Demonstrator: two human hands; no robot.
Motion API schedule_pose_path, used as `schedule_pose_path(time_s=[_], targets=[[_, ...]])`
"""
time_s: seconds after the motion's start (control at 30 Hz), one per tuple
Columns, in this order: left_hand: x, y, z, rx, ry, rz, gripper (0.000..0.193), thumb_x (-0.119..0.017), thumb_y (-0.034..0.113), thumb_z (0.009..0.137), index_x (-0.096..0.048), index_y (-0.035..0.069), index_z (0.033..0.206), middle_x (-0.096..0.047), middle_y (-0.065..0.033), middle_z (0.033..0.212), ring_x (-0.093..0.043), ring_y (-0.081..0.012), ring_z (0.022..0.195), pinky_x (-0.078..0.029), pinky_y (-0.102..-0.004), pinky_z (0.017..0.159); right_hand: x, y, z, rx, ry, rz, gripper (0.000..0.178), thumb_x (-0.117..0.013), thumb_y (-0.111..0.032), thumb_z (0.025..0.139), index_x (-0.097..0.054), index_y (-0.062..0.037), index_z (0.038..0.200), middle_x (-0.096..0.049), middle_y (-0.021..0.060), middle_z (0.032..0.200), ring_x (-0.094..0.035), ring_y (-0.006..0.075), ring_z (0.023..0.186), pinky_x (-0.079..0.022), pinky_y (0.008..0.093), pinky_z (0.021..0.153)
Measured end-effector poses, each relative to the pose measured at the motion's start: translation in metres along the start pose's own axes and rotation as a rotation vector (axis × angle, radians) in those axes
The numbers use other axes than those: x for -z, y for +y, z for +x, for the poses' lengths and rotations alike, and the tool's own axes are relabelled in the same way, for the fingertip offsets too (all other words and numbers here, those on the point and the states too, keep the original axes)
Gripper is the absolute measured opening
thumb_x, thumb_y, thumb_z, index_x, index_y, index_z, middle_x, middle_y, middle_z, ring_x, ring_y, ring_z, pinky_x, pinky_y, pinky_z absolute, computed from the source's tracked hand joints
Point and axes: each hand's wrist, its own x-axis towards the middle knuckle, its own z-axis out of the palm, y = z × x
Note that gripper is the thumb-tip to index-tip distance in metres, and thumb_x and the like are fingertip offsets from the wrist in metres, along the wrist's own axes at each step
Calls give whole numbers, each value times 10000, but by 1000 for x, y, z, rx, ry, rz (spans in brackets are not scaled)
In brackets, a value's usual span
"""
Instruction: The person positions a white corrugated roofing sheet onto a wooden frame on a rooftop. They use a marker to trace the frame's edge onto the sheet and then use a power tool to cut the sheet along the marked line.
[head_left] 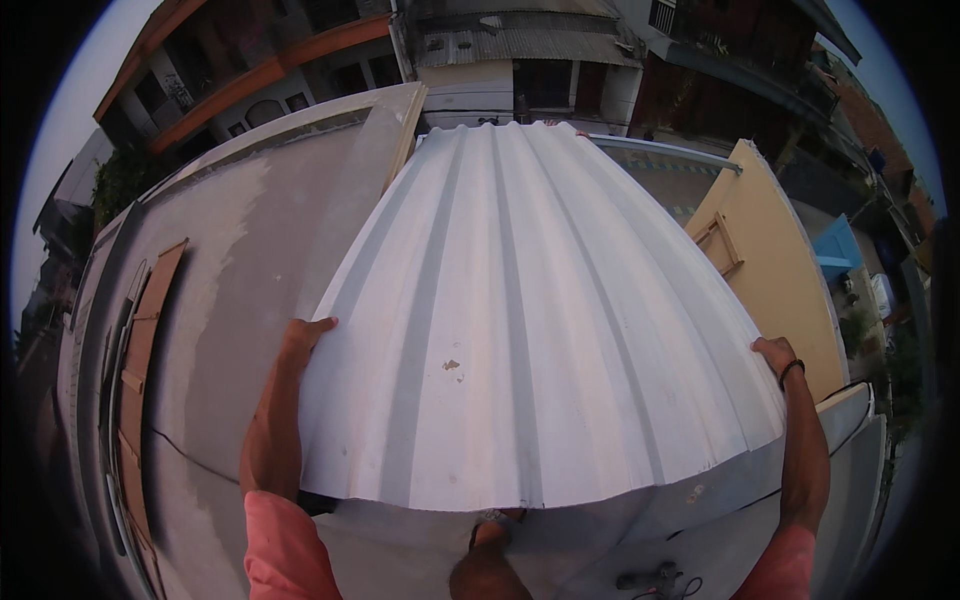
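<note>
A large white corrugated roofing sheet [470, 300] stretches away from me across the middle of the view, its ribs running from near to far. A small brownish mark shows on its surface near the middle left. My left hand [305, 338] is closed on the sheet's left edge, with the thumb lying on top. On the opposite edge, my right hand [776, 356] is likewise closed, a dark band around its wrist. The fingers under the sheet are hidden on both sides. My bent leg [487, 572] shows below the sheet's near edge.
A dark corded tool [655, 580] lies at the lower right. Grey roof surface [270, 240] and a long brown board [145, 370] are on the left. To the right stands a cream wall [785, 260] with a small wooden frame [718, 245]. Houses rise beyond the far edge.
</note>
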Motion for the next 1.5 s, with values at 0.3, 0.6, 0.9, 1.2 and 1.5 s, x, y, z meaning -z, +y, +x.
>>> schedule_pose_path(time_s=[0.3,0.6,0.9,1.2,1.5], targets=[[52,68,-89,130,51,163,480,-795,254,750,-643,-158,944,-680,-212,801,-666,-300,627,-532,-393,593,73,-32,-72,22,184,-295,644,-753,-485,639,-632,110,854,-666,231,811,-650,318,774,-509,399,718],[101,79,-170,286,62,166,496,-829,257,714,-650,-155,922,-684,-205,804,-669,-299,666,-520,-416,612,153,-37,-129,43,190,-386,702,-757,-509,636,-618,131,889,-659,294,886,-661,372,836,-507,417,749],[162,75,-264,348,24,236,502,-840,257,694,-656,-147,928,-690,-210,831,-675,-306,681,-520,-416,624,245,-68,-227,-35,82,-489,614,-761,-479,640,-645,108,782,-665,286,839,-668,373,827,-509,419,742],[233,35,-382,336,-23,374,523,-854,294,661,-669,-136,895,-693,-201,816,-680,-295,684,-536,-378,653,292,13,-360,63,206,-443,598,-787,-435,618,-632,115,793,-649,294,802,-653,388,781,-495,443,702],[269,10,-485,294,-17,468,537,-857,305,656,-667,-138,895,-694,-200,819,-683,-289,704,-536,-369,662,333,88,-485,17,215,-481,586,-797,-410,619,-605,132,735,-624,304,742,-641,405,718,-481,470,680]])
